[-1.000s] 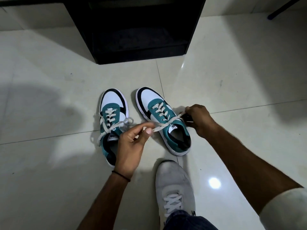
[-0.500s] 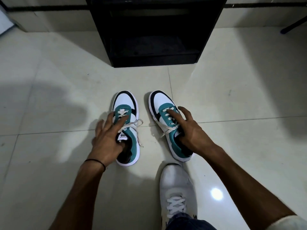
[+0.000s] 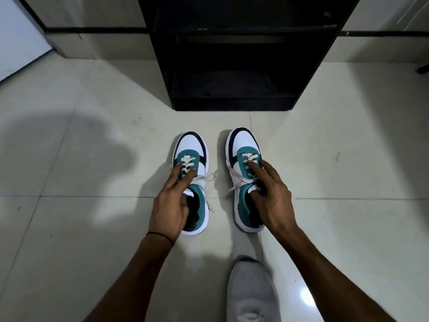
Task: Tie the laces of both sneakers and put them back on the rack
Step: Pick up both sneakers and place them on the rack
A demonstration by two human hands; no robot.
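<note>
Both hands are placed on the two sneakers, one on each. By the left hand the left sneaker is gripped: the thumb is put inside the opening at the heel, and the fingers are laid on the tongue and the white laces. By the right hand the right sneaker is gripped in the same manner, the thumb being hidden in the opening and the index finger stretched along the laces. Loose lace ends are seen hanging at the inner side of each hand, between the two shoes. Both sneakers are found on the tiled floor, under the hands, toes pointed away. Beyond the fingertips a black rack is seen, well apart from the shoes. Below the right wrist a grey shoe is worn on the person's foot.
</note>
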